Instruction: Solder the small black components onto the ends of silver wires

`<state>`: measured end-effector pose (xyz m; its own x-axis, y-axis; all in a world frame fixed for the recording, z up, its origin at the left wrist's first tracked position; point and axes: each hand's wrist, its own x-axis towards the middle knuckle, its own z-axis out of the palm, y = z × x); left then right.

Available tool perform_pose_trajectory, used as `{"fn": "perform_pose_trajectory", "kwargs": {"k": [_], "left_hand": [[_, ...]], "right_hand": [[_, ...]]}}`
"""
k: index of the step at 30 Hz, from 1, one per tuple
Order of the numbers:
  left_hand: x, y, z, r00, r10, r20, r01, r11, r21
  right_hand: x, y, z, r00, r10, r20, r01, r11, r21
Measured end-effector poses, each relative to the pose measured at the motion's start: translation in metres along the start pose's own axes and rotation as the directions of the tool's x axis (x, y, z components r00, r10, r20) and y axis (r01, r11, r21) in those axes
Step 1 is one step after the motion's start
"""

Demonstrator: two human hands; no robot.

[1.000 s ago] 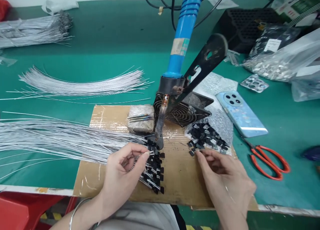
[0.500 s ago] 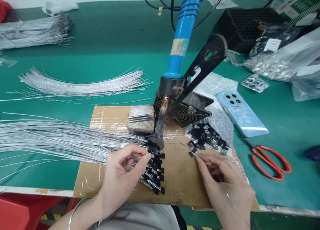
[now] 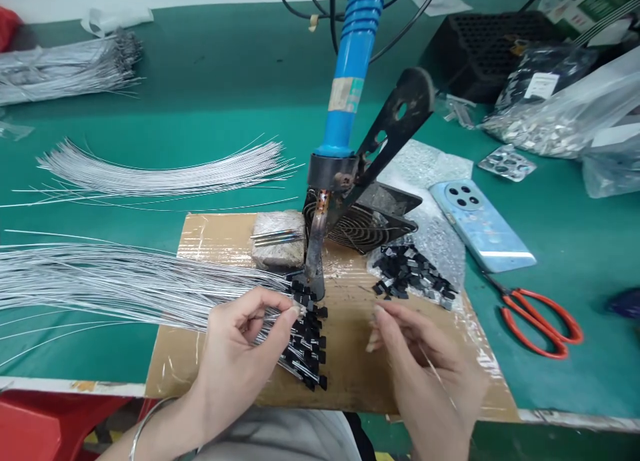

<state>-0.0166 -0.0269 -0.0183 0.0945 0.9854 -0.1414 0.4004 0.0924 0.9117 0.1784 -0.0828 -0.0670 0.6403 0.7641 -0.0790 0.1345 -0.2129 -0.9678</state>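
Note:
My left hand (image 3: 250, 354) is pinched beside the tip of a soldering iron (image 3: 315, 244), with a tiny pale piece at its fingertips. Under and beside it lies a bundle of thin grey wires (image 3: 125, 281) whose right ends carry black connectors (image 3: 313, 341). My right hand (image 3: 425, 361) is over the cardboard, thumb and index finger together; what they hold is too small to make out. A thin wire or solder strand (image 3: 437, 374) crosses that hand. Just beyond it is a pile of small black parts (image 3: 413, 271) on bubble wrap (image 3: 445, 237).
The blue iron handle (image 3: 350, 67) stands on a black metal holder (image 3: 395, 127) over a coil and sponge (image 3: 280, 251). Red-handled scissors (image 3: 543, 321) and a blue phone (image 3: 483, 224) lie right. More wires (image 3: 170, 177) lie behind; cardboard (image 3: 350, 381) covers the front edge.
My right hand has moved left and slightly up, away from the black pile. The small black part at its fingertips no longer shows. My left hand has barely moved.

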Motion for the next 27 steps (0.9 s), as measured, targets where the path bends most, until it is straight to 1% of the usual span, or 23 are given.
{"fn": "perform_pose_trajectory", "kwargs": {"k": [2, 4, 7, 9, 12, 16, 21, 27], "left_hand": [[0.001, 0.003, 0.000, 1.000, -0.020, 0.015, 0.020, 0.999, -0.032], [0.003, 0.006, 0.000, 0.999, -0.036, 0.038, 0.039, 0.996, -0.084], [0.005, 0.009, 0.000, 0.997, -0.023, 0.075, 0.036, 0.984, -0.175], [0.006, 0.010, -0.001, 0.996, -0.012, 0.091, 0.030, 0.979, -0.201], [0.005, 0.009, -0.002, 0.993, -0.023, 0.114, 0.045, 0.981, -0.190], [0.003, 0.006, -0.003, 0.986, -0.043, 0.162, 0.070, 0.983, -0.169], [0.002, 0.006, -0.003, 0.985, -0.040, 0.169, 0.067, 0.986, -0.155], [0.001, 0.007, -0.004, 0.984, -0.042, 0.175, 0.069, 0.986, -0.152]], "right_hand": [[-0.002, -0.010, 0.009, 0.996, 0.016, 0.089, -0.024, 0.996, 0.084], [-0.004, -0.017, 0.016, 0.980, 0.065, 0.188, -0.094, 0.985, 0.148], [-0.008, -0.027, 0.026, 0.929, 0.145, 0.340, -0.223, 0.953, 0.203], [-0.011, -0.033, 0.031, 0.902, 0.195, 0.385, -0.297, 0.928, 0.224], [-0.016, -0.041, 0.038, 0.897, 0.242, 0.370, -0.343, 0.909, 0.238], [-0.020, -0.045, 0.043, 0.907, 0.222, 0.357, -0.315, 0.921, 0.228], [-0.024, -0.045, 0.044, 0.919, 0.220, 0.327, -0.304, 0.924, 0.233], [-0.025, -0.046, 0.045, 0.915, 0.240, 0.324, -0.327, 0.912, 0.247]]}}
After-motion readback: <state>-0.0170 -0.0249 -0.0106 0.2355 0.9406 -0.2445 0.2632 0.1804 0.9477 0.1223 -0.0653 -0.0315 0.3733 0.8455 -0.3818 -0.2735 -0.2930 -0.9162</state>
